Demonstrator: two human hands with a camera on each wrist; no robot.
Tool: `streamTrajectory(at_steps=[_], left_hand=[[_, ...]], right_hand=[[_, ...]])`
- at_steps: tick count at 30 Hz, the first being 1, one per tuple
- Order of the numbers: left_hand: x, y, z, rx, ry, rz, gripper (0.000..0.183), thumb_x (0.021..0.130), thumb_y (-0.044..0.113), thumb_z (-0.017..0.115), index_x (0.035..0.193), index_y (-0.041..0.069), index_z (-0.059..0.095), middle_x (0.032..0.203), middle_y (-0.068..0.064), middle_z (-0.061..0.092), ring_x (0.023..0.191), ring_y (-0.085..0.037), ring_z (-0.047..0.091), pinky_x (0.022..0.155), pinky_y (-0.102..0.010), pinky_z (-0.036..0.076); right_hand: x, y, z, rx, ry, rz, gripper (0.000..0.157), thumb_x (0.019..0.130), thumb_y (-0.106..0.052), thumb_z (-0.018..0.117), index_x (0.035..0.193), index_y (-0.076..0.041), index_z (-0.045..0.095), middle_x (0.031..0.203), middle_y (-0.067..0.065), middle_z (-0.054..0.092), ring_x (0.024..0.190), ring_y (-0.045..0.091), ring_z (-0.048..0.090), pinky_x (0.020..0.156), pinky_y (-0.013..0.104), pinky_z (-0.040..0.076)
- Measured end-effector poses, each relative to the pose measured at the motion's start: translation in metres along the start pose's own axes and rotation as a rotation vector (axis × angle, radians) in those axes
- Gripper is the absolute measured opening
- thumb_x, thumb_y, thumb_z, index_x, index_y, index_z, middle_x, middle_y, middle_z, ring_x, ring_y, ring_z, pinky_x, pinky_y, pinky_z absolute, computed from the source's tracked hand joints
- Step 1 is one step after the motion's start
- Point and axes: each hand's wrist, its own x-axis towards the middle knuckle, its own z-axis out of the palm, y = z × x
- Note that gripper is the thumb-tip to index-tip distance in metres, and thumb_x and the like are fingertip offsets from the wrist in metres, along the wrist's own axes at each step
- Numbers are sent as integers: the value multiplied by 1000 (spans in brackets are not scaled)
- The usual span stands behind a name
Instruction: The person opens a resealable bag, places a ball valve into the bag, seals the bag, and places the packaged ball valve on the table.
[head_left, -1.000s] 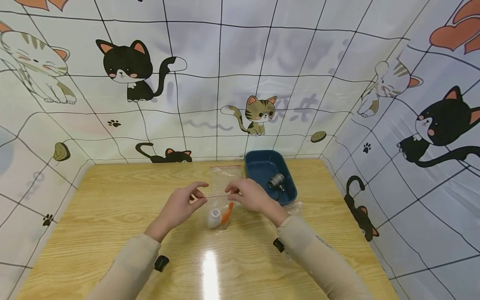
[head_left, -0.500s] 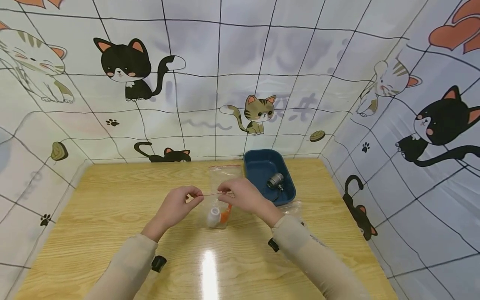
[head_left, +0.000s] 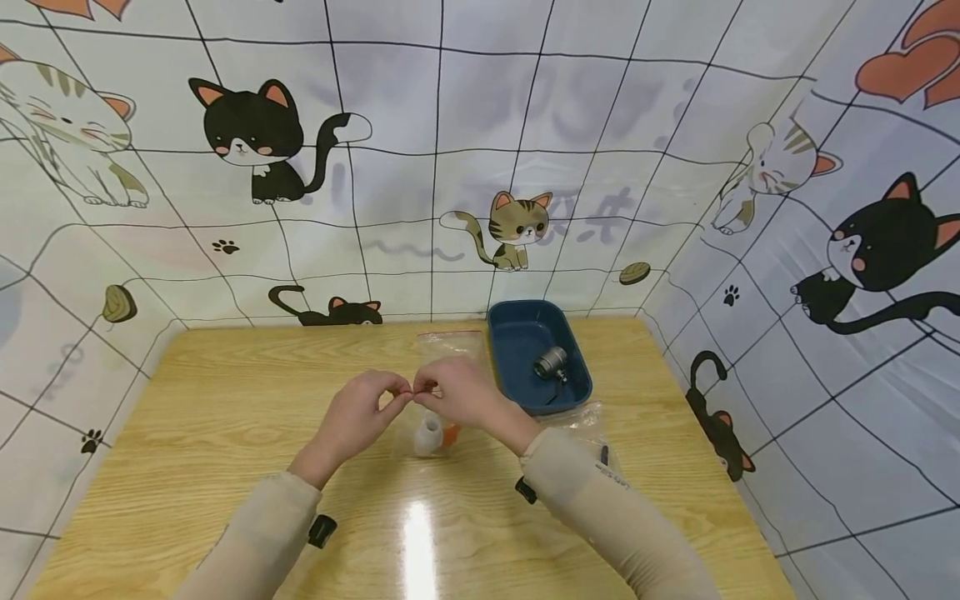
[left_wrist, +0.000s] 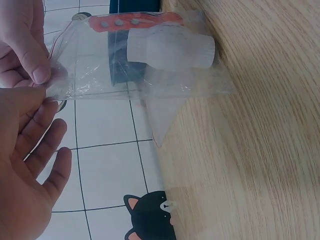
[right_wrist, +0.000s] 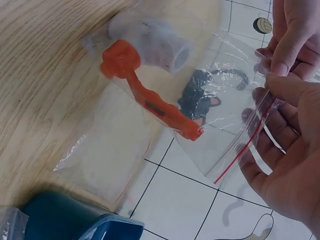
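Observation:
A clear zip-lock bag with a red seal line hangs between my hands, its top edge toward them. Inside it are a white plastic pipe fitting and an orange handle. My left hand pinches the seal between thumb and forefinger, its other fingers spread in the left wrist view. My right hand pinches the same edge, fingertips right beside those of the left. In the head view the right hand covers part of the bag and the orange handle.
Behind the held bag, another clear bag lies flat on the wooden table. A blue tray at the back right holds a grey metal cylinder-shaped part. One more clear bag lies before it, partly under the right arm. Cat-print curtains enclose the table.
My right hand has moved left along the bag's seal until its fingertips meet the left hand's. The left hand stays almost in place, now with thumb and forefinger together.

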Motion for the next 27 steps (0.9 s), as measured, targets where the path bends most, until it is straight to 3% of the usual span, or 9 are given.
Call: streamTrajectory(at_steps=[7, 14, 22, 27], left_hand=[[-1, 2, 1, -31, 1, -17, 9, 94, 29, 65, 92, 21, 68, 91, 7, 69, 90, -14, 61, 77, -40, 51], [1, 4, -1, -60, -26, -38, 5, 94, 28, 66, 92, 23, 67, 91, 8, 68, 84, -12, 56, 70, -32, 45], [0, 4, 1, -11, 6, -30, 6, 94, 25, 65, 91, 21, 66, 89, 6, 67, 84, -13, 58, 72, -36, 48], [2, 4, 3, 42, 37, 23, 5, 93, 25, 67, 93, 20, 68, 89, 6, 68, 84, -13, 61, 71, -34, 49]], right_hand=[[0, 2, 1, 38, -2, 15, 10, 95, -30, 63, 96, -24, 71, 94, -11, 72, 88, 4, 66, 79, 24, 52], [-4, 2, 5, -26, 85, -39, 11, 95, -31, 64, 96, -25, 73, 91, -11, 73, 83, 2, 66, 76, 22, 52], [-7, 6, 5, 19, 67, -8, 6, 94, -26, 65, 95, -22, 70, 92, -9, 72, 87, 5, 66, 79, 22, 53], [-7, 8, 8, -35, 118, -39, 7, 93, -25, 67, 94, -23, 73, 90, -10, 73, 85, 4, 67, 81, 25, 52]])
